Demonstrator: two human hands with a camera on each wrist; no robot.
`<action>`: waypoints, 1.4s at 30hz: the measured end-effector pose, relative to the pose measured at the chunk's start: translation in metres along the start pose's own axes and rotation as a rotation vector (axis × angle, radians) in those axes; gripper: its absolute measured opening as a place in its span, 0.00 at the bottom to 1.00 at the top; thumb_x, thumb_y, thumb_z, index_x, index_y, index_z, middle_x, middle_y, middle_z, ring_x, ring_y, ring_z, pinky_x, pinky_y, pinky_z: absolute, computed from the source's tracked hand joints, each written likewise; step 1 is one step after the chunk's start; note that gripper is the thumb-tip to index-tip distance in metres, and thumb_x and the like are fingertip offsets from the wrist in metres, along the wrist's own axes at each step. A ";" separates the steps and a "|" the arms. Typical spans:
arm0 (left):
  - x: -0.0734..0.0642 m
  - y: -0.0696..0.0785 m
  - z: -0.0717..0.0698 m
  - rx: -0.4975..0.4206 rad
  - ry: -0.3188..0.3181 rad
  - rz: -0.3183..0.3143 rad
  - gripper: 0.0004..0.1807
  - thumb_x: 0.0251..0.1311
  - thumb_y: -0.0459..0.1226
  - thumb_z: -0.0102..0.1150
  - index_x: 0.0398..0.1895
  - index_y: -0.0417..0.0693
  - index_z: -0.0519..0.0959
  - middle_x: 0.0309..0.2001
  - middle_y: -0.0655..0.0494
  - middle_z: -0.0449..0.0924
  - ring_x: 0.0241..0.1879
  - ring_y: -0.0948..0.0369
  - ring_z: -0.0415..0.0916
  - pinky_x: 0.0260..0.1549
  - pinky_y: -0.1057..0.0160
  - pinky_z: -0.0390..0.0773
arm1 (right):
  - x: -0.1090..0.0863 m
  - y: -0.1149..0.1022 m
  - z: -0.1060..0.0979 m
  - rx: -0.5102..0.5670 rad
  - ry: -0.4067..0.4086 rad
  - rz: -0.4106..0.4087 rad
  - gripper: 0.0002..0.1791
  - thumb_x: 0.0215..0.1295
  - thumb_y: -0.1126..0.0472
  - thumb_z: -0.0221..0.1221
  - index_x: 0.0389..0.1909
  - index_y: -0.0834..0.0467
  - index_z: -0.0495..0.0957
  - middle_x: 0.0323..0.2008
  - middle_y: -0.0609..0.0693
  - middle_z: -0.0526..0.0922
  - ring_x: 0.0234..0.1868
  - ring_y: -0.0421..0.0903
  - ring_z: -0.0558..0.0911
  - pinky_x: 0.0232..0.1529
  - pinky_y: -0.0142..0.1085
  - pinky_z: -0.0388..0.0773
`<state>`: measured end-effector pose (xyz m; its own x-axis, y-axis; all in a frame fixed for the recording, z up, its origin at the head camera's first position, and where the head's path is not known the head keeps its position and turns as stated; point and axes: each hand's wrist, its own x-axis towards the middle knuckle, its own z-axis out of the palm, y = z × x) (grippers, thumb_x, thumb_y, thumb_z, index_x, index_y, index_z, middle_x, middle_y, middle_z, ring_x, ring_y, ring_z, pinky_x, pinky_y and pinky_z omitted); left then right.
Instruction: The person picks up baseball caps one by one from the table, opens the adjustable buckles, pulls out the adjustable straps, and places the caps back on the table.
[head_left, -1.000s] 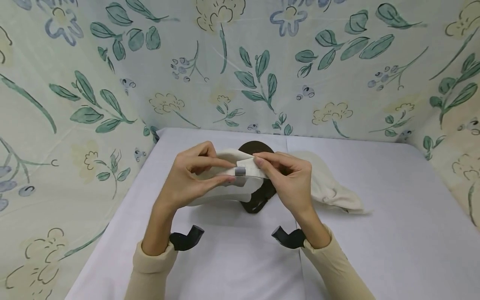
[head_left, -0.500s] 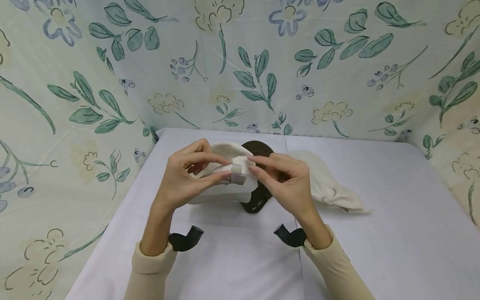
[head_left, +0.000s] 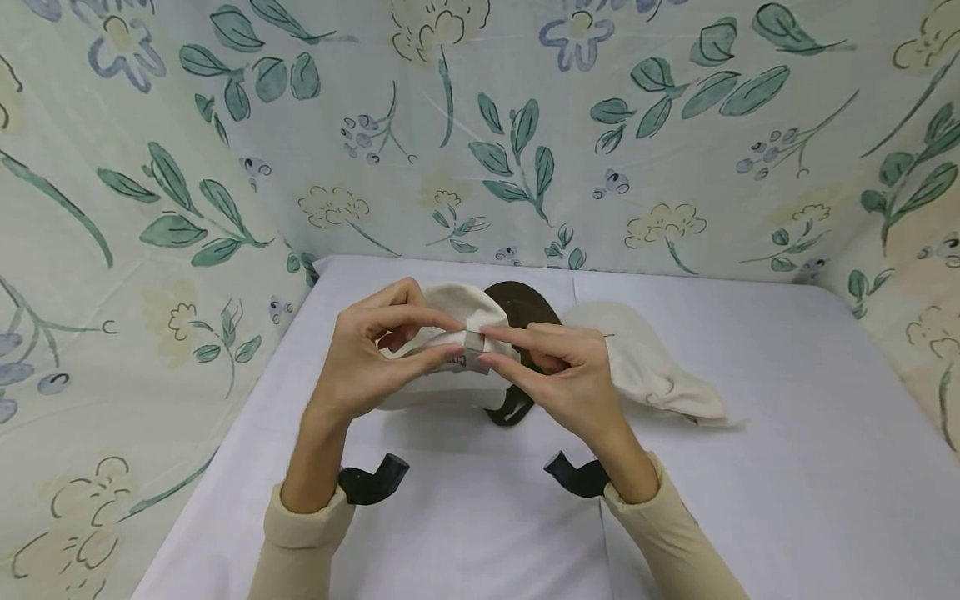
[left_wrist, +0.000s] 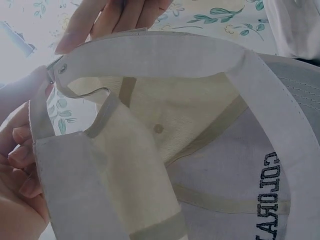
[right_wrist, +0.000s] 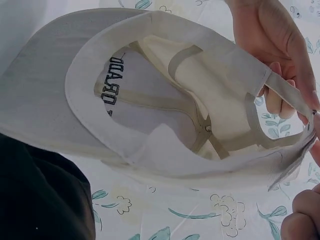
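A cream baseball cap (head_left: 435,392) is held up over the white table, its back strap facing me. A small metal buckle (head_left: 474,341) sits on the strap. My left hand (head_left: 360,358) pinches the strap between thumb and index finger, just left of the buckle. From the other side, my right hand (head_left: 570,371) pinches the strap at the buckle's right edge. The wrist views look up into the cap's inside (left_wrist: 210,115), where dark lettering (right_wrist: 112,82) shows through in reverse. The cap's brim (right_wrist: 45,85) points away from both hands.
Behind the held cap lies a dark brown cap (head_left: 525,302), partly covered. A crumpled cream cloth item (head_left: 645,358) lies to the right on the table (head_left: 787,400). Floral curtains (head_left: 480,125) hang around the back and sides. Black camera mounts (head_left: 375,481) jut from both wrists.
The strap has shifted slightly left and turned, with the small lettering below the buckle coming into view. My right hand has moved left, its fingertips now at the buckle.
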<state>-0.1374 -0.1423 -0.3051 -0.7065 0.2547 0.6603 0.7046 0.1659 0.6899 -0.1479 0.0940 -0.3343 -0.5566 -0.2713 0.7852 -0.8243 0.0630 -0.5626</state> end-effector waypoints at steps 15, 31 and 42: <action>0.001 0.001 0.003 0.000 -0.025 0.014 0.14 0.45 0.22 0.79 0.35 0.45 0.91 0.25 0.61 0.65 0.23 0.64 0.59 0.22 0.64 0.58 | 0.000 -0.001 0.005 -0.005 0.042 -0.062 0.14 0.53 0.72 0.75 0.42 0.63 0.89 0.13 0.44 0.54 0.18 0.35 0.50 0.20 0.28 0.49; 0.000 0.004 0.007 0.032 -0.091 0.049 0.15 0.46 0.24 0.79 0.40 0.40 0.91 0.25 0.55 0.66 0.24 0.63 0.59 0.23 0.66 0.59 | 0.002 -0.006 0.001 -0.113 0.023 -0.154 0.16 0.69 0.52 0.67 0.39 0.63 0.89 0.14 0.44 0.54 0.19 0.35 0.51 0.21 0.27 0.49; 0.000 0.000 0.003 0.025 -0.050 0.024 0.15 0.46 0.23 0.79 0.38 0.42 0.91 0.25 0.60 0.65 0.24 0.64 0.59 0.22 0.67 0.59 | 0.002 -0.005 0.001 -0.123 0.013 -0.116 0.14 0.63 0.57 0.73 0.44 0.62 0.89 0.15 0.46 0.55 0.20 0.37 0.52 0.21 0.28 0.50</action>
<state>-0.1376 -0.1399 -0.3057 -0.6857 0.3064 0.6602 0.7230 0.1827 0.6662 -0.1446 0.0923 -0.3305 -0.4577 -0.2715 0.8466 -0.8890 0.1493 -0.4328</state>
